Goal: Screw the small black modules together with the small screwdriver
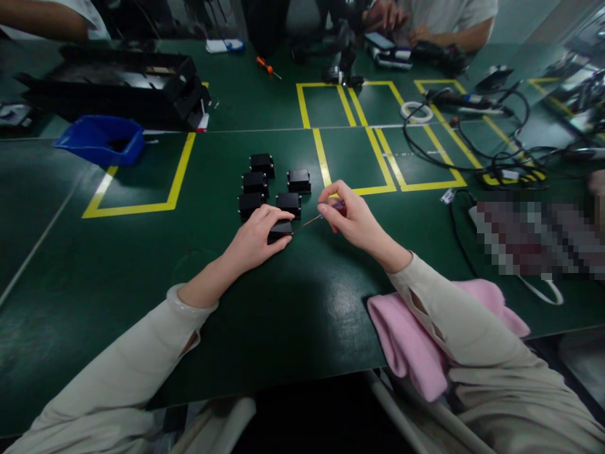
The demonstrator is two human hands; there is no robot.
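My left hand is closed round a small black box, keeping it down on the green table. A screwdriver is pinched by its handle in my right hand. Its thin shaft points left, and the tip meets the right end of the held box. Just beyond my left hand stand several similar black boxes, among them one at the back and one at the right. Small shiny bits show at their ends.
A blue bin and black trays stand at left. Cables and a white ring lie at right, with a pink cloth under my right forearm. An orange screwdriver lies farther back. People sit across the table.
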